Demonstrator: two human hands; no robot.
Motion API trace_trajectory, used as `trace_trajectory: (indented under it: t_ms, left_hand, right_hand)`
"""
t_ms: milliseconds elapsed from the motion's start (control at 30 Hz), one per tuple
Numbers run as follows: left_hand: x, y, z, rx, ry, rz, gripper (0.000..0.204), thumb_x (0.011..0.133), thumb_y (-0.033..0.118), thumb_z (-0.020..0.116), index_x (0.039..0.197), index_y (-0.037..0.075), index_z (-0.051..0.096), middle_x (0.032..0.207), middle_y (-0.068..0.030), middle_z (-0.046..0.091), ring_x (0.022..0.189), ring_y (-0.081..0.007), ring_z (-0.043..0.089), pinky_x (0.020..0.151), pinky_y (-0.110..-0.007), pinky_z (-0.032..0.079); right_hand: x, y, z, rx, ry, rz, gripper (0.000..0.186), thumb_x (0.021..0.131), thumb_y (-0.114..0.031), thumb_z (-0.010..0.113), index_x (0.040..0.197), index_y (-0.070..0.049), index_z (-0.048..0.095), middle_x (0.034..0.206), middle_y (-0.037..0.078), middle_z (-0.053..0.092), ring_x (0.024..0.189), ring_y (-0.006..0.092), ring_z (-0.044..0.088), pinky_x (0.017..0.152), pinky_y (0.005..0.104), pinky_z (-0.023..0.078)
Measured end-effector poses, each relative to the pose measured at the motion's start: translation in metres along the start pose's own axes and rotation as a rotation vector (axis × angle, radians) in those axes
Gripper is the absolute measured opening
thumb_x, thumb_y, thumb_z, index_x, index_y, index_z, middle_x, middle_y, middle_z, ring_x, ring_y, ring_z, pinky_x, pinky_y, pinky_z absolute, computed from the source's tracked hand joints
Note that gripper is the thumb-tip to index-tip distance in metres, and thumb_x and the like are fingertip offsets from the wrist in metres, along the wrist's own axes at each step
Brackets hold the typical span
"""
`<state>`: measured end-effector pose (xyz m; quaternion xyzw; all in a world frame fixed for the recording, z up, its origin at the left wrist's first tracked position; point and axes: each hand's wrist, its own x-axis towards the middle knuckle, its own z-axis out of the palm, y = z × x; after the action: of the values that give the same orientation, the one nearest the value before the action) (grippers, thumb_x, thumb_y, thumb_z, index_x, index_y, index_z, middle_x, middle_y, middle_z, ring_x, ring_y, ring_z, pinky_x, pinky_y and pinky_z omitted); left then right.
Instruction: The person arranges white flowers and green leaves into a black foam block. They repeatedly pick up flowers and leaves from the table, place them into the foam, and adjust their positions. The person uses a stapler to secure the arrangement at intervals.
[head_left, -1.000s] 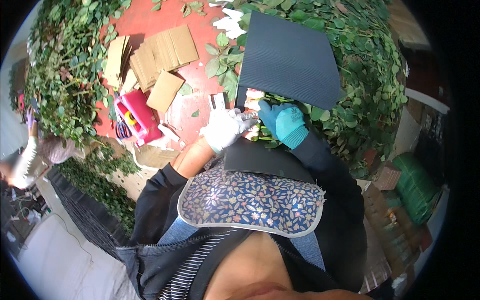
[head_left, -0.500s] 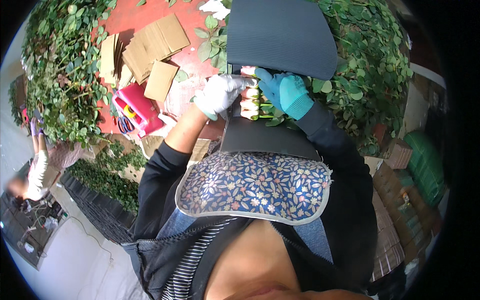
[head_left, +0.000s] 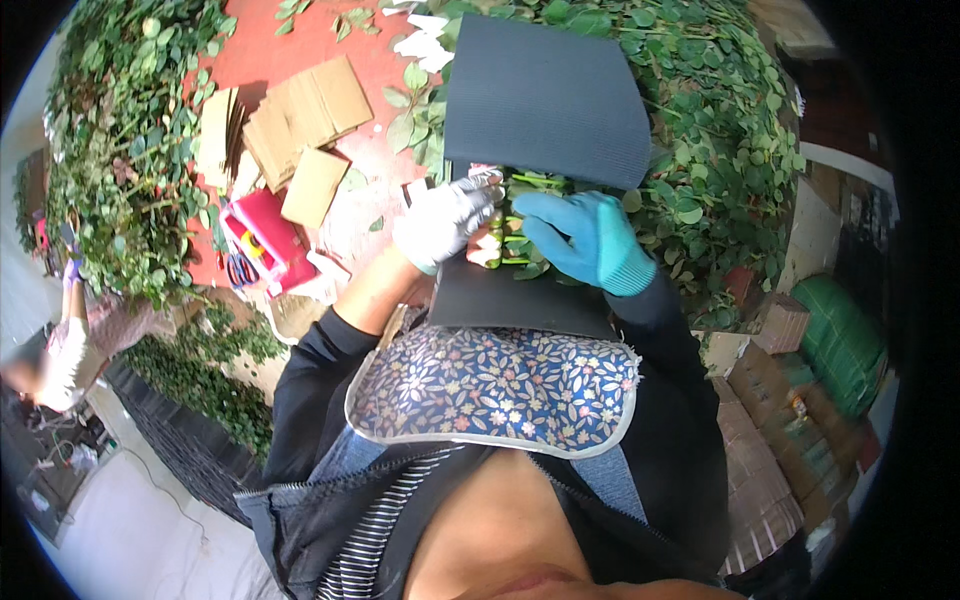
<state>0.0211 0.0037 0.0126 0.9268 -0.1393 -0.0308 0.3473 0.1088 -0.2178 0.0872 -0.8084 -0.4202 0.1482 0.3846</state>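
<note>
Pale pink roses (head_left: 484, 250) lie in a row, blooms to the left and green stems to the right, on a black corrugated sheet (head_left: 520, 300). My left hand (head_left: 445, 222), in a white glove, has its fingers curled closed on a rose and covers much of the row. In a blue-teal glove, my right hand (head_left: 580, 240) is over the stems, its fingers stretched out and the thumb apart. I see nothing held in it. The sheet's raised far part (head_left: 545, 100) stands beyond both hands.
Cut leafy stems (head_left: 700, 190) pile up on the right, and more foliage (head_left: 120, 150) on the left. Cardboard pieces (head_left: 305, 115), a pink container (head_left: 270, 240) and scissors (head_left: 240, 268) lie on the red table (head_left: 285, 50). Another person (head_left: 65, 360) is at the far left.
My right hand has drawn back from the blooms toward the right, over the stems, and its fingers are spread more. My left hand now covers more blooms. The whole view has shifted slightly.
</note>
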Motion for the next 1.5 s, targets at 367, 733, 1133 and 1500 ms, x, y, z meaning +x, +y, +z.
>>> trace_trajectory:
  t_ms: [367,733,1133,1500]
  left_hand:
    - [-0.056,-0.006,0.021,-0.509,0.034,-0.527,0.022,0.092,0.007,0.058,0.111,-0.002,0.063,0.09,-0.0098,0.069,0.079,-0.016,0.065,0.075,-0.03,0.053]
    - [-0.066,-0.008,0.026,-0.505,0.085,-0.561,0.022,0.091,0.005,0.058,0.112,0.0,0.063,0.097,-0.0094,0.069,0.086,-0.016,0.065,0.079,-0.029,0.052]
    - [-0.052,-0.006,0.025,-0.404,0.078,-0.462,0.029,0.09,0.006,0.058,0.119,0.004,0.061,0.097,-0.0107,0.066,0.083,-0.0211,0.063,0.079,-0.032,0.051]
    - [-0.044,-0.007,0.032,-0.276,0.128,-0.414,0.033,0.089,0.002,0.054,0.122,0.001,0.06,0.096,-0.0139,0.066,0.088,-0.0251,0.064,0.079,-0.035,0.051]
  right_hand:
    - [-0.035,0.011,0.03,-0.18,-0.255,0.122,0.025,0.091,-0.029,0.062,0.108,-0.011,0.064,0.066,0.015,0.064,0.059,0.0338,0.063,0.054,0.0474,0.049]
    - [-0.036,0.009,0.025,-0.209,-0.246,0.136,0.026,0.092,-0.028,0.061,0.111,-0.011,0.063,0.063,0.014,0.062,0.057,0.0335,0.062,0.053,0.0472,0.047]
    - [-0.016,0.023,0.038,-0.454,-0.605,0.408,0.044,0.092,-0.047,0.05,0.099,-0.006,0.064,0.078,0.017,0.069,0.075,0.0365,0.067,0.068,0.0501,0.052]
    - [-0.024,0.028,0.049,-0.377,-0.599,0.356,0.049,0.088,-0.052,0.057,0.098,-0.005,0.063,0.072,0.018,0.066,0.067,0.0375,0.066,0.064,0.0499,0.052]
